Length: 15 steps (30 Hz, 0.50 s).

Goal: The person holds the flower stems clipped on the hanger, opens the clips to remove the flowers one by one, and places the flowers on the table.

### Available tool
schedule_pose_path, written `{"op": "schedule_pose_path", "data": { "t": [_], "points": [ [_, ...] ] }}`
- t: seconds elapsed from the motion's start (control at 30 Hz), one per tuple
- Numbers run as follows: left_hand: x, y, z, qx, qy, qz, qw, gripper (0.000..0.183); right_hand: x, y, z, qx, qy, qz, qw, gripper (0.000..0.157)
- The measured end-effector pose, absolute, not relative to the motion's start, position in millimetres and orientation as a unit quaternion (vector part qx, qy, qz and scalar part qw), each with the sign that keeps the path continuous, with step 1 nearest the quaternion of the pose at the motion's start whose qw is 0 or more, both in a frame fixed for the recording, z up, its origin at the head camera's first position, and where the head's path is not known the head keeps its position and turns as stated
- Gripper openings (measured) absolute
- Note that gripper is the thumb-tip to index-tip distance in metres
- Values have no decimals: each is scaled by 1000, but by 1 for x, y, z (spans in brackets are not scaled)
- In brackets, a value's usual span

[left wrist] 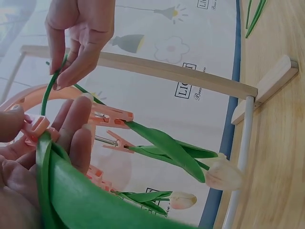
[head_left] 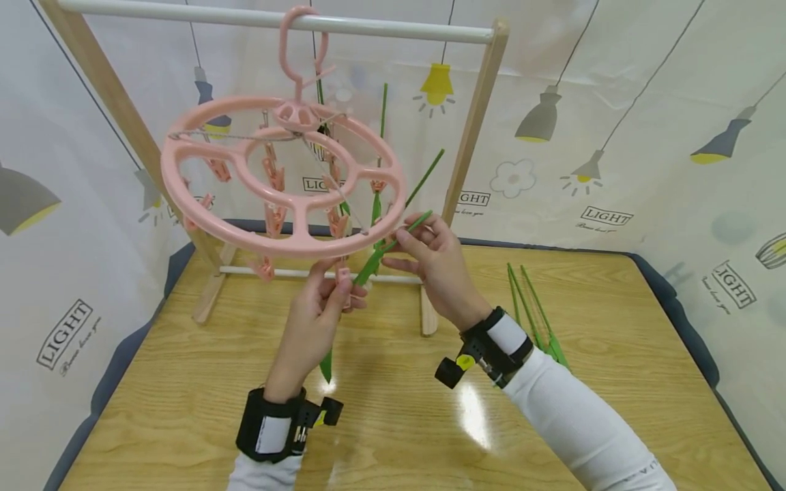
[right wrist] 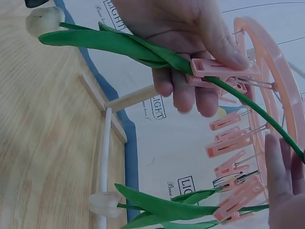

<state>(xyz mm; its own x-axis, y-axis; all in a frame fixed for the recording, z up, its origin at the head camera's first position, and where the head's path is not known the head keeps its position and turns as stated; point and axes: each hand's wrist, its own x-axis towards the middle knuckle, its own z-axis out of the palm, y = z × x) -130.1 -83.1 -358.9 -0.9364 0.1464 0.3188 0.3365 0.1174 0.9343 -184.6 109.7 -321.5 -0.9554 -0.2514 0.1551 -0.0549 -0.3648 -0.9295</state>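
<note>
My left hand point(head_left: 310, 310) pinches a pink clothespin point(right wrist: 209, 68) under the near right of the pink round drying hanger point(head_left: 301, 244). The clothespin's jaws sit around the stem of an artificial tulip point(right wrist: 128, 47), just where the leaves begin. Its white bloom point(right wrist: 45, 22) points down toward the table in the right wrist view. My right hand point(head_left: 439, 269) pinches the upper stem point(left wrist: 49, 93) of this tulip, up and right of the clothespin. Other white tulips point(left wrist: 167, 148) hang head down from clothespins on the hanger, close to my hands.
The hanger hooks over the white top bar point(head_left: 381, 26) of a wooden stand point(head_left: 475, 123). Several pink clothespins point(head_left: 274, 218) dangle below its ring. More green-stemmed artificial flowers point(head_left: 543, 327) lie on the wooden table point(head_left: 393, 423) by my right forearm. Printed cloth point(head_left: 571, 204) surrounds the table.
</note>
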Motion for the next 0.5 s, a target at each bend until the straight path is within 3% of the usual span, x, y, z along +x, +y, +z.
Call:
{"op": "schedule_pose_path", "data": {
  "t": [0.5],
  "points": [
    [-127,-78,-355,-124,-777,-597,154,22,-178,96,-325,-181,499,-845,62,35]
  ]
}}
